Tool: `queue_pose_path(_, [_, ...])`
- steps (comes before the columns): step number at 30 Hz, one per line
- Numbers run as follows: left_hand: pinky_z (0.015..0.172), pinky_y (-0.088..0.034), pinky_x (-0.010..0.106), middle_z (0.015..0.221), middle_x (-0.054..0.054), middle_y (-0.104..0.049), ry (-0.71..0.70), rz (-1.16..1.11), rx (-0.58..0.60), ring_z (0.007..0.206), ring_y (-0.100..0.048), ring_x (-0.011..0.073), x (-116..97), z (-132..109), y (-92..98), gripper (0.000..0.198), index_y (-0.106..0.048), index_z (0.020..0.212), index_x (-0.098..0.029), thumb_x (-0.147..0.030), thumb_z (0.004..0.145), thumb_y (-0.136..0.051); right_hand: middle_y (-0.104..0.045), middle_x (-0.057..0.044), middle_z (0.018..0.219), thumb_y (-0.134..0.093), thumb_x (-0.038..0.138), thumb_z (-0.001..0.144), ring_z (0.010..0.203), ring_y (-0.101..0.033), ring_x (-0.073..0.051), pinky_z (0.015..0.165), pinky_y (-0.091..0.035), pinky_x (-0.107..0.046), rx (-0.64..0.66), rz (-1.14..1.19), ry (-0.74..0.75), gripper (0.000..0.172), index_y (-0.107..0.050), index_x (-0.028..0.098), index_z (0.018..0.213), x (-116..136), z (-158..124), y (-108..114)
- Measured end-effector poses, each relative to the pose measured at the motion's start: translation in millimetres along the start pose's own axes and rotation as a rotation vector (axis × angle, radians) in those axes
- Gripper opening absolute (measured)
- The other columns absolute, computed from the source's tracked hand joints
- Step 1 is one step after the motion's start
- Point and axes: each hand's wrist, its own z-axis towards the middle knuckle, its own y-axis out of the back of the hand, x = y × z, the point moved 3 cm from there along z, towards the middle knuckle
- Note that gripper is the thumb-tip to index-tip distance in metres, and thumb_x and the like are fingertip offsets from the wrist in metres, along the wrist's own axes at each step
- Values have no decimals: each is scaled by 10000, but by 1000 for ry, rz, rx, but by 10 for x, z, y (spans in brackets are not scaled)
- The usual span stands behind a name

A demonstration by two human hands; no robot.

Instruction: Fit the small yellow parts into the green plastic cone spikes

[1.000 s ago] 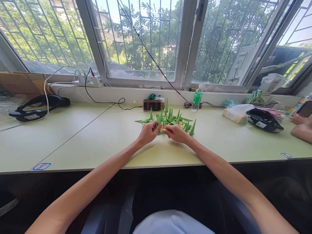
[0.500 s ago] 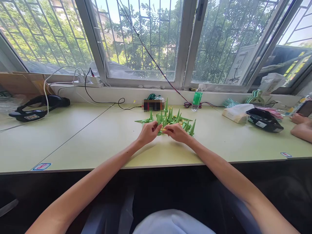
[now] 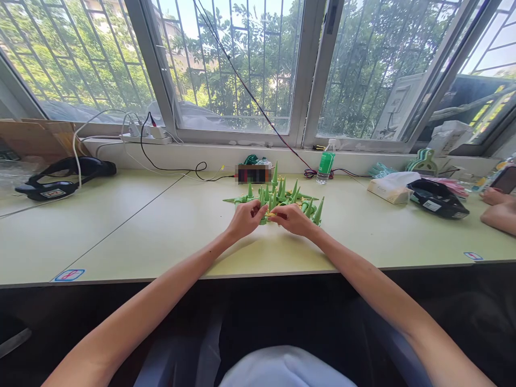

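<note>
My left hand (image 3: 244, 217) and my right hand (image 3: 292, 219) meet over the pale green table (image 3: 169, 226), fingers curled and pinched together around a small yellow piece (image 3: 271, 214) and a green cone part. Just behind them lies a heap of green cone-shaped plastic spikes (image 3: 288, 196), some upright, some lying flat. Both hands touch the near edge of that heap. What exactly sits inside the fingers is mostly hidden.
A green water bottle (image 3: 325, 166) stands at the back by the window. Black headsets lie at far left (image 3: 64, 177) and right (image 3: 437, 198). A tissue pack (image 3: 391, 188) and cables sit near the sill. Another person's hands (image 3: 497, 209) rest at the far right.
Almost nothing has changed; my hands stay together at the near edge of the heap, with only slight finger movement.
</note>
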Motion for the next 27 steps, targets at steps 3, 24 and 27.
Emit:
queue_pose_path(3, [496, -261, 245, 517, -52, -398, -17, -5, 4, 465, -291, 80, 3, -1, -2, 414, -355, 617, -191, -411, 914, -543, -549, 30, 527, -545, 413, 962, 492, -421, -81, 585, -336, -228, 43, 6, 11, 392, -589, 167, 660, 21, -7, -9])
queue_pose_path(24, [498, -258, 248, 514, -54, -385, -38, -6, 0, 467, -284, 82, -8, 2, 3, 411, -338, 618, -194, -395, 912, -542, -560, 25, 548, -490, 449, 988, 510, -449, -89, 606, -350, -235, 68, 6, -3, 435, -542, 175, 654, 9, -4, -25])
queue_pose_path(27, [499, -265, 248, 518, -51, -400, -42, -4, 10, 466, -303, 83, -10, 0, 3, 404, -352, 618, -194, -392, 916, -540, -563, 11, 545, -413, 477, 1015, 527, -477, -95, 626, -361, -241, 93, 6, -19, 523, -510, 175, 598, 11, -4, -24])
